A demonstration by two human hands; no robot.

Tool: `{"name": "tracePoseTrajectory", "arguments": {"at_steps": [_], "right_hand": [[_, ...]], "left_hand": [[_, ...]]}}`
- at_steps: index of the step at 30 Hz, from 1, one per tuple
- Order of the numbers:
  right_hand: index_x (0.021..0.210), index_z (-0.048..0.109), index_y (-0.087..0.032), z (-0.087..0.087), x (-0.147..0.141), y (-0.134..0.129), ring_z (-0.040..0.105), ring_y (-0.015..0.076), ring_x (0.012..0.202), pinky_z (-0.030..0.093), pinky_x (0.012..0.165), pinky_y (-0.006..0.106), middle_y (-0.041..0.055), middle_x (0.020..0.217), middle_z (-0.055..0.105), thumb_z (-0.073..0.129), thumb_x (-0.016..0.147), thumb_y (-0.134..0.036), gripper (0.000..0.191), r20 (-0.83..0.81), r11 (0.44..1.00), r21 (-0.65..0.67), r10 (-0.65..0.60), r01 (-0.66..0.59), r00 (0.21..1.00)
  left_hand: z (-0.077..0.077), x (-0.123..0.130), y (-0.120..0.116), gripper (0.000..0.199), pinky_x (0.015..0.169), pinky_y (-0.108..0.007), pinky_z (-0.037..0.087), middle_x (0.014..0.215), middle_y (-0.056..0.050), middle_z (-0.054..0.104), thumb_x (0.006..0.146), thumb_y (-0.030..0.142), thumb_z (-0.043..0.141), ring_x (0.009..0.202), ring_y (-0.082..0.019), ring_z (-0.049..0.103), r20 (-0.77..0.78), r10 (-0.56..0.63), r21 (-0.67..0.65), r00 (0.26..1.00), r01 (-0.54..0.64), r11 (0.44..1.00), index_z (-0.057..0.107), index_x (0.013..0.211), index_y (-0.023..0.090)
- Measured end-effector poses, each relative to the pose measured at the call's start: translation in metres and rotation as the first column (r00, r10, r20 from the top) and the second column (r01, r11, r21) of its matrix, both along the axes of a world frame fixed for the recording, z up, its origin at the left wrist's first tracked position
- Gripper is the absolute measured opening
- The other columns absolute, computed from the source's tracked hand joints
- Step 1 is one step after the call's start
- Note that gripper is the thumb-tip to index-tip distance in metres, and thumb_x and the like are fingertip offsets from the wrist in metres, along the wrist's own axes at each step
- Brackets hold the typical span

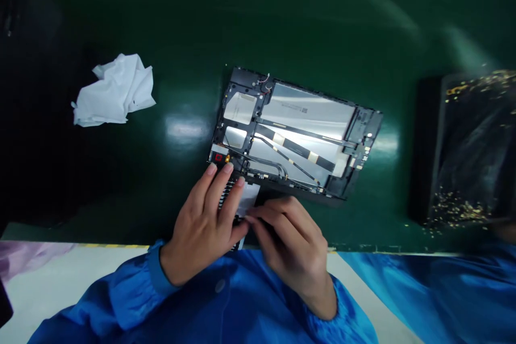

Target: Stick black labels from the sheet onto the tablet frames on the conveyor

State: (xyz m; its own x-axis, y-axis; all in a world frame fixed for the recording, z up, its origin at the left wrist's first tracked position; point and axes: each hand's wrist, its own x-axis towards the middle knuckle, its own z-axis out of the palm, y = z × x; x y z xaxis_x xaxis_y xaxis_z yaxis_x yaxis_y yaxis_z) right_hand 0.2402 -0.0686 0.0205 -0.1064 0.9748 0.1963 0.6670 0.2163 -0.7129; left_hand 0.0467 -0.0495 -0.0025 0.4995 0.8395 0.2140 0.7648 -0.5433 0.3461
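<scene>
and here we are at the green table [306, 27], both hands low, close to the near edge. the left hand [205, 226] lies palm down with its fingers loosely spread, clasping nothing that shows; it rests over a dark slotted strip [227, 192], its longest fingertips up at the near left corner of an opened device [310, 107]. that flat spread looks like a way of steadying the strip from above.

over to the right hand [294, 242]: fingers curled, thumb and forefinger almost meeting at the edge of a white sheet [250, 196] beside the strip. is anything caught between those tips? cannot tell, the gap is too small. so fine a hold would suit something thin, and having both hands' tips so near each other seems to give good control.

the device itself sits at mid-table, slanted, its insides facing up, just beyond the hands; lying that way, its cables and silver plates are all exposed. out left, well apart, a crumpled paper [115, 91]; far right, a dark tray [439, 140] with gold bits in and around it, perhaps set aside to leave elbow room.
</scene>
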Motion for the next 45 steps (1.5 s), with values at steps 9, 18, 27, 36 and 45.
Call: {"name": "tracePoseTrajectory", "arguments": {"at_steps": [9, 18, 27, 36, 45], "right_hand": [[0.118, 0.077, -0.023, -0.010, 0.004, -0.003, 0.072, 0.0201, 0.084, 0.060, 0.074, 0.035, 0.0047, 0.096, 0.078, 0.073, 0.102, -0.010, 0.021, -0.025, 0.995, -0.036, 0.093, -0.094, 0.995], [0.111, 0.074, -0.014, 0.009, 0.000, -0.010, 0.059, 0.0230, 0.083, 0.054, 0.073, 0.038, 0.0101, 0.095, 0.073, 0.061, 0.107, -0.009, 0.014, 0.284, 0.950, -0.051, 0.309, -0.307, 0.908], [0.098, 0.072, -0.016, 0.016, -0.007, -0.002, 0.052, 0.0227, 0.078, 0.050, 0.066, 0.037, 0.0088, 0.088, 0.067, 0.055, 0.108, -0.008, 0.021, 0.396, 0.925, -0.039, 0.362, -0.378, 0.844], [0.091, 0.068, -0.015, 0.003, -0.015, -0.004, 0.048, 0.0257, 0.076, 0.045, 0.062, 0.041, 0.0095, 0.081, 0.062, 0.057, 0.104, -0.002, 0.022, 0.562, 0.898, 0.036, 0.345, -0.439, 0.752], [0.109, 0.061, -0.020, 0.002, 0.010, 0.007, 0.066, 0.0193, 0.084, 0.059, 0.070, 0.031, 0.0057, 0.093, 0.068, 0.057, 0.110, -0.009, 0.012, 0.089, 0.940, -0.047, 0.340, -0.337, 0.936]], "left_hand": [[0.014, -0.033, -0.006, 0.042, 0.127, -0.043, 0.050, 0.147, -0.014, 0.076, 0.105, 0.033, 0.068, 0.149, -0.029, 0.064, 0.033, -0.149, -0.091, 0.988, 0.152, 0.984, 0.068, 0.144, 0.018], [0.017, -0.027, -0.001, 0.035, 0.132, -0.039, 0.046, 0.154, -0.014, 0.073, 0.107, 0.023, 0.057, 0.154, -0.025, 0.062, 0.035, -0.238, -0.123, 0.971, 0.241, 0.963, 0.072, 0.137, 0.011], [0.015, -0.021, 0.003, 0.036, 0.131, -0.035, 0.047, 0.149, -0.016, 0.076, 0.107, 0.012, 0.049, 0.150, -0.022, 0.065, 0.084, -0.233, -0.097, 0.969, 0.241, 0.966, 0.071, 0.136, 0.008], [0.008, -0.021, 0.000, 0.033, 0.130, -0.036, 0.050, 0.153, -0.015, 0.074, 0.107, 0.013, 0.055, 0.154, -0.022, 0.062, 0.058, -0.235, -0.082, 0.970, 0.240, 0.967, 0.071, 0.135, 0.010], [0.007, -0.016, -0.001, 0.031, 0.131, -0.038, 0.048, 0.147, -0.018, 0.076, 0.109, 0.011, 0.052, 0.151, -0.024, 0.064, 0.051, -0.210, -0.010, 0.976, 0.210, 0.978, 0.068, 0.135, 0.006]]}}
